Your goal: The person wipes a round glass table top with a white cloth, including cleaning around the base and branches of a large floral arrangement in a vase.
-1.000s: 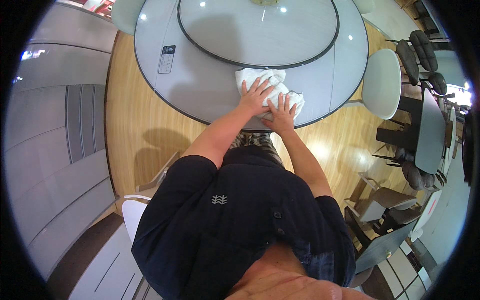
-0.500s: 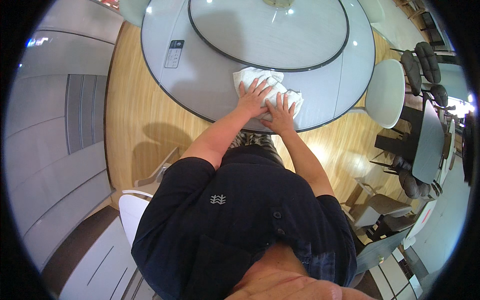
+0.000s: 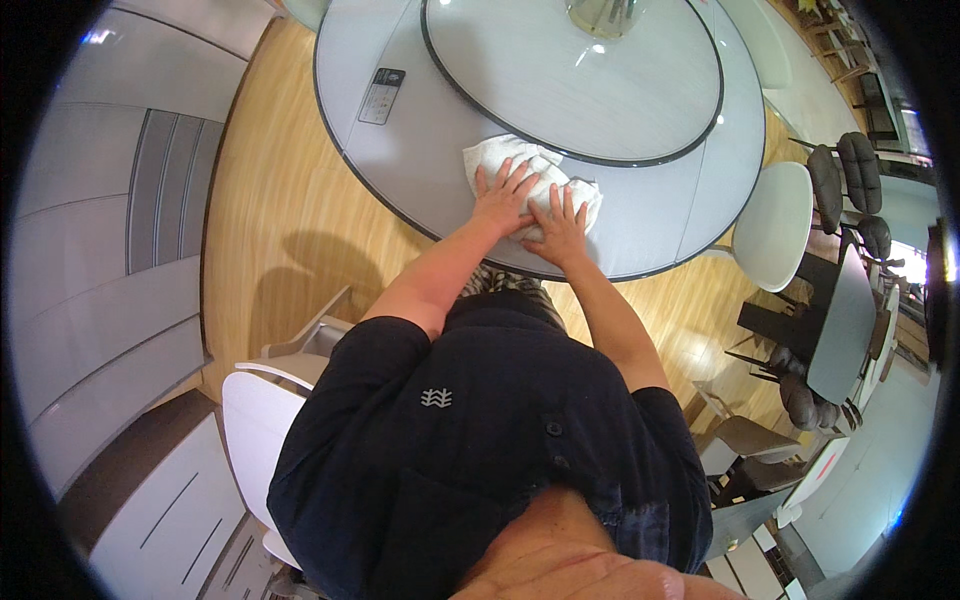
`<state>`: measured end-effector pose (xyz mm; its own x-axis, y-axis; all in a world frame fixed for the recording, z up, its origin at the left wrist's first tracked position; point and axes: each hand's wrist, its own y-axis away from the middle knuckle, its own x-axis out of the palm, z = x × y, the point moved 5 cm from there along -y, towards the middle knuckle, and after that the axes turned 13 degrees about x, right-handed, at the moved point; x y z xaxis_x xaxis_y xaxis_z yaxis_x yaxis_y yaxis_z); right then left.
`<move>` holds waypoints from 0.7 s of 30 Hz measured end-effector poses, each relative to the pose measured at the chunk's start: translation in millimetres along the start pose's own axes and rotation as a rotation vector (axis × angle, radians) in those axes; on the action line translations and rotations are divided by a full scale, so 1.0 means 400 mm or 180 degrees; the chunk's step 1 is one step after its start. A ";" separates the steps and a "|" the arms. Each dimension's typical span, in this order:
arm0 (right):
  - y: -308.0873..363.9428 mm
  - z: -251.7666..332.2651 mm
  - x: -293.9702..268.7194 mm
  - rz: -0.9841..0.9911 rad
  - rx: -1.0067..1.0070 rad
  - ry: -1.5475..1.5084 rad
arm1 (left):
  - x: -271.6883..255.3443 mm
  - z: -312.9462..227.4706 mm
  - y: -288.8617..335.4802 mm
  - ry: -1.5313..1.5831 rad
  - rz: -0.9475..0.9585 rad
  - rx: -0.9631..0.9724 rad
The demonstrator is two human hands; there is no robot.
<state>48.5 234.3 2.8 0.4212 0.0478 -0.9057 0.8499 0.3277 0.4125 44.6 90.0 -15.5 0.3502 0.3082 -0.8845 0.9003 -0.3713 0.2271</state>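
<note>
A crumpled white cloth (image 3: 480, 156) lies on the near part of a round, pale grey table (image 3: 660, 210) with a dark rim. My left hand (image 3: 503, 200) rests on the cloth, palm down, its fingers stretched out and spread. Close beside it, my right hand (image 3: 560, 228) lies flat on the cloth's right part, fingers also apart. The thumb side of the right hand comes near the left hand's edge. Just beyond the cloth is the dark edge of a raised round turntable (image 3: 600, 110) on the table.
On the turntable stands a clear glass vessel (image 3: 605, 14). A label card (image 3: 382, 96) lies on the table at left. White chairs (image 3: 772, 226) stand at the right and behind me at left (image 3: 258, 430). Grey cabinets (image 3: 75, 230) line the left; a dark table (image 3: 842, 325) is farther right.
The table and turntable have shifted and tilted in view, bringing more of the glass vessel into sight. Both hands stay on the cloth, which now lies slightly farther left along the table.
</note>
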 end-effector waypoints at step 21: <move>-0.093 0.051 -0.057 0.0075 -0.0174 0.0160 | -0.043 0.075 -0.018 -0.0137 -0.0296 -0.0245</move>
<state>13.6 201.9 10.1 0.4233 0.1030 -0.9001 0.8208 0.3770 0.4291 24.3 61.2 -14.0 0.2543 0.2998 -0.9195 0.9461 -0.2741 0.1724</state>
